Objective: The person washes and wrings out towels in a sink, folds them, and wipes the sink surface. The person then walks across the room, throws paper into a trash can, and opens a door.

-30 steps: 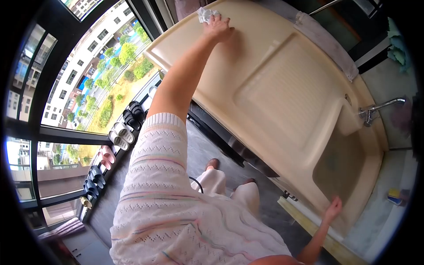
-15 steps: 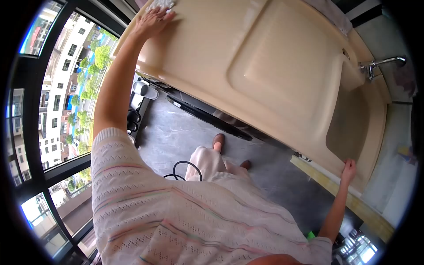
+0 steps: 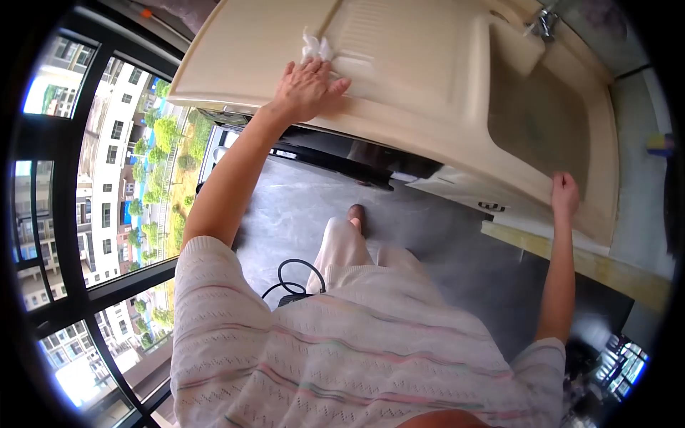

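A beige countertop [image 3: 242, 53] with a moulded sink [image 3: 542, 121] at its right end fills the upper part of the view. My left hand [image 3: 308, 91] lies palm down near the counter's front edge, fingers spread and open. From beneath its fingertips sticks a crumpled white cloth or tissue [image 3: 316, 48], pressed against the surface. Over at the right, my right hand [image 3: 564, 194] is closed on the front rim of the sink, its fingertips hidden.
Below the counter is a black glossy appliance front [image 3: 349, 151]. A chrome tap [image 3: 547, 25] stands behind the sink. Windows [image 3: 107, 178] line the left side. On the grey floor [image 3: 285, 203] are my feet, and a black cable [image 3: 300, 262] loops at my waist.
My left hand has slid the white cloth rightward and nearer across the counter. My right hand stays at the sink's rim. The whole view has shifted, with the sink's front edge higher in it.
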The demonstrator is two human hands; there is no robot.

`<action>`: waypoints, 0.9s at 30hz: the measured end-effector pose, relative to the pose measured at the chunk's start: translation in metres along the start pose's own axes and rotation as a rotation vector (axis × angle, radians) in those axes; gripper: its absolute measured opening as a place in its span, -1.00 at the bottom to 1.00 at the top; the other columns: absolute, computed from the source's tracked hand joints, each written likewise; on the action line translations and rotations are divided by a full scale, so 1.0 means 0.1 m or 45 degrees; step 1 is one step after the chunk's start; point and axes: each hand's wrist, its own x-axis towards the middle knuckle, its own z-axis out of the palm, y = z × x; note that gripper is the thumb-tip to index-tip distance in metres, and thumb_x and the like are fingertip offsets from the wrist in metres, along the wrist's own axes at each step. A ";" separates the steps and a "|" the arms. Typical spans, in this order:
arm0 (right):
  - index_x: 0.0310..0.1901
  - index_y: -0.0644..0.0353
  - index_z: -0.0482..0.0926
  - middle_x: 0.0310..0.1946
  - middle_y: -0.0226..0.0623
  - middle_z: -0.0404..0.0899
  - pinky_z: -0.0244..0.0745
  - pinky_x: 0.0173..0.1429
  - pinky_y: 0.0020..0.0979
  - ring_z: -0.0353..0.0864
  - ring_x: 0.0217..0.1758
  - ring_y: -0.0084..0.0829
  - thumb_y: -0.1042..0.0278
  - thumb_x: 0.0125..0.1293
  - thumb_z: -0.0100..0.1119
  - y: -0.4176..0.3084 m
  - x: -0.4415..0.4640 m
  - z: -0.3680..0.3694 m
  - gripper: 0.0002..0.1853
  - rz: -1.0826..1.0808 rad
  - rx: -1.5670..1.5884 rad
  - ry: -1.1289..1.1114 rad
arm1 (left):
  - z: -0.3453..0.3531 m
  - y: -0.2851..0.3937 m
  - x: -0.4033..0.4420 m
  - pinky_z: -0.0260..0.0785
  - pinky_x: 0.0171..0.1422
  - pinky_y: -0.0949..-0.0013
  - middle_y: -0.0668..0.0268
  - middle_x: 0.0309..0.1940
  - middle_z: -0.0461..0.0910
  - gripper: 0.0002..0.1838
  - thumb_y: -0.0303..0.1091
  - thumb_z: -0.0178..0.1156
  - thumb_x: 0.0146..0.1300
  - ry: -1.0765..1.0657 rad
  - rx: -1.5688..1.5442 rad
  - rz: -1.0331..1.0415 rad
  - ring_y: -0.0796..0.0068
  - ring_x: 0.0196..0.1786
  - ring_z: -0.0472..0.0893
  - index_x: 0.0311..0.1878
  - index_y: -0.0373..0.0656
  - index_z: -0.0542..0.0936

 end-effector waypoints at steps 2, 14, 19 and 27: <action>-0.32 0.01 0.58 -0.41 -0.19 0.57 0.41 -0.23 -0.21 0.53 -0.29 -0.05 0.01 0.15 -0.07 0.02 0.00 0.04 -0.69 0.034 -0.006 -0.003 | -0.14 0.34 -0.14 0.06 0.28 0.09 -0.03 0.11 0.34 -0.28 0.25 -0.34 0.26 -0.157 0.102 -0.014 0.11 0.20 0.32 0.05 -0.26 0.41; -0.33 -0.04 0.59 -0.37 -0.23 0.59 0.45 -0.22 -0.21 0.55 -0.29 -0.09 0.02 0.11 -0.07 -0.06 0.01 0.08 -0.70 0.033 0.022 0.028 | 0.51 2.58 -0.05 0.28 0.08 0.16 0.06 -0.18 0.48 -0.68 -0.17 0.02 0.13 0.836 -0.269 0.257 0.11 -0.08 0.47 -0.20 -0.22 0.53; -0.35 -0.03 0.59 -0.37 -0.23 0.58 0.44 -0.23 -0.20 0.54 -0.29 -0.07 0.02 0.11 -0.07 -0.03 0.02 0.07 -0.70 -0.035 0.000 0.080 | 0.45 2.19 -0.44 0.24 0.17 0.21 0.12 -0.07 0.49 -0.69 -0.24 0.11 0.13 0.850 -0.294 0.488 0.19 0.06 0.45 -0.09 -0.18 0.51; -0.34 -0.03 0.59 -0.39 -0.23 0.58 0.43 -0.26 -0.20 0.54 -0.31 -0.08 0.00 0.11 -0.06 0.02 0.03 0.11 -0.70 -0.012 0.011 0.092 | 0.23 0.32 -0.73 0.29 0.12 0.25 0.21 -0.14 0.56 -0.74 -0.22 -0.01 0.23 0.733 -0.028 0.114 0.27 -0.05 0.52 -0.19 -0.15 0.58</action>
